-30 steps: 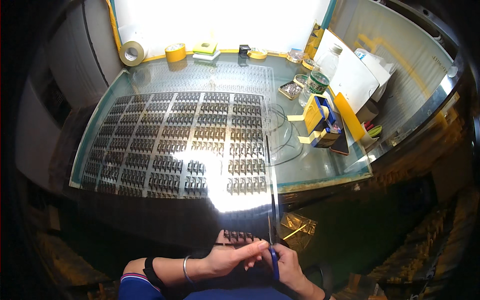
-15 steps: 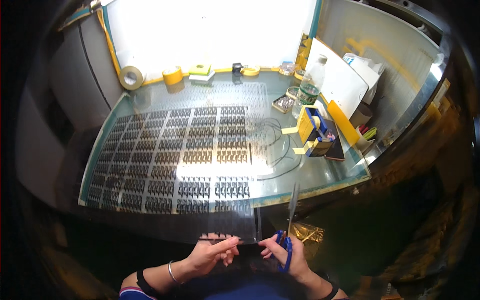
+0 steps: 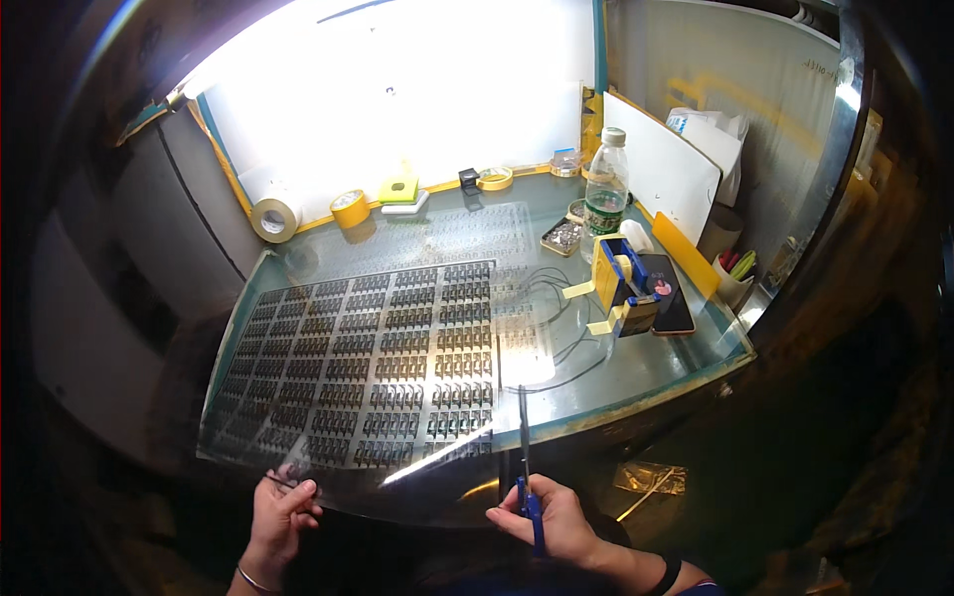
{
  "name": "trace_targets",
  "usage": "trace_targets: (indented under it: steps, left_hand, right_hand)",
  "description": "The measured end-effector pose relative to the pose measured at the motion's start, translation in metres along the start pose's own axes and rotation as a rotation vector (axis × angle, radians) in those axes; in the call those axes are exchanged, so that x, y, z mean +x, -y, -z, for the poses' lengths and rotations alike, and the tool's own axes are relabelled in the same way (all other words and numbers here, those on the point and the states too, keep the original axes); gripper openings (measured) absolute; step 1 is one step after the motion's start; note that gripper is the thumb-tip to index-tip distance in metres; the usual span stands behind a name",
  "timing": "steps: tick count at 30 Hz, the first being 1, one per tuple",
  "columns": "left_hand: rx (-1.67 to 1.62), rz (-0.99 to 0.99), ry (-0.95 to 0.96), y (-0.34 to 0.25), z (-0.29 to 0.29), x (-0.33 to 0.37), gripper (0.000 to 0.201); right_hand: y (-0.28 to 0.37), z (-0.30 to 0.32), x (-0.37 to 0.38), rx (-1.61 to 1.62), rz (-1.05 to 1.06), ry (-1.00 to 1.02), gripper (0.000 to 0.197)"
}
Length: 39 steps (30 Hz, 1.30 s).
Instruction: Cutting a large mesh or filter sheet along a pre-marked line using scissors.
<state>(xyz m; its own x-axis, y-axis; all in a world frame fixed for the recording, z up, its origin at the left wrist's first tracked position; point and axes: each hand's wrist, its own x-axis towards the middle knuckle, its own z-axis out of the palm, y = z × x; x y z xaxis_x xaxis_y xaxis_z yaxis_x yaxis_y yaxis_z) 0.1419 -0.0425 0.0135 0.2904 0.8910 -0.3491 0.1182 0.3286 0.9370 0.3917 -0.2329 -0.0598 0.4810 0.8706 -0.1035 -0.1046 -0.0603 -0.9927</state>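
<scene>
A clear film sheet (image 3: 343,487) printed with rows of small dark patterns lies on the glass-topped table and overhangs its front edge. At the sheet's near left corner is my left hand (image 3: 278,517), its thumb and fingers pinched on the film's edge, where a short dark strip shows. My right hand (image 3: 556,521) grips scissors (image 3: 526,457) by their blue handles. Their blades look closed together and point away from me, beside the right edge of the film.
The table's glass (image 3: 686,363) carries a blue-and-yellow tape dispenser (image 3: 621,283), a phone (image 3: 671,293), a plastic bottle (image 3: 605,189) and a small tray of metal bits (image 3: 562,236). Tape rolls (image 3: 349,209) line the back by a bright panel. Gold film scrap (image 3: 651,479) lies below right.
My left hand has moved left along the film's near edge. The scissors in my right hand have shifted left and now stand along the film's right side. The view has tilted somewhat.
</scene>
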Motion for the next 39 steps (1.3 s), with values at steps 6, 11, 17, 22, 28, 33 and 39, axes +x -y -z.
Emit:
trace_targets:
  steps: [6, 11, 17, 22, 28, 33, 39]
  left_hand:
    - [0.556, -0.074, 0.095, -0.055, 0.113, 0.057, 0.042]
    - [1.543, -0.743, -0.890, -0.088, 0.231, 0.093, 0.032]
    - [1.134, -0.667, -0.076, -0.079, 0.046, 0.092, 0.074]
    - [1.518, -0.513, 0.257, -0.027, -0.028, 0.074, 0.104]
    - [1.479, -0.919, 0.559, -0.013, -0.045, 0.049, 0.082]
    - [1.500, -1.037, 0.609, -0.006, -0.053, 0.039, 0.067]
    - [0.995, -1.418, 0.634, 0.009, -0.098, 0.009, 0.056]
  right_hand:
    - [0.030, -0.006, -0.009, -0.134, 0.044, 0.037, 0.018]
    - [0.012, 0.013, -0.010, 0.070, -0.036, -0.051, 0.016]
    - [0.013, 0.010, -0.005, 0.126, -0.054, -0.090, 0.015]
    - [0.015, 0.009, -0.013, -0.029, -0.085, -0.060, 0.015]
    - [0.002, 0.025, -0.016, 0.123, -0.072, -0.130, 0.015]
    - [-0.015, 0.027, -0.027, 0.251, -0.097, 0.046, 0.034]
    - [-0.008, 0.039, -0.054, 0.430, -0.330, 0.293, 0.050]
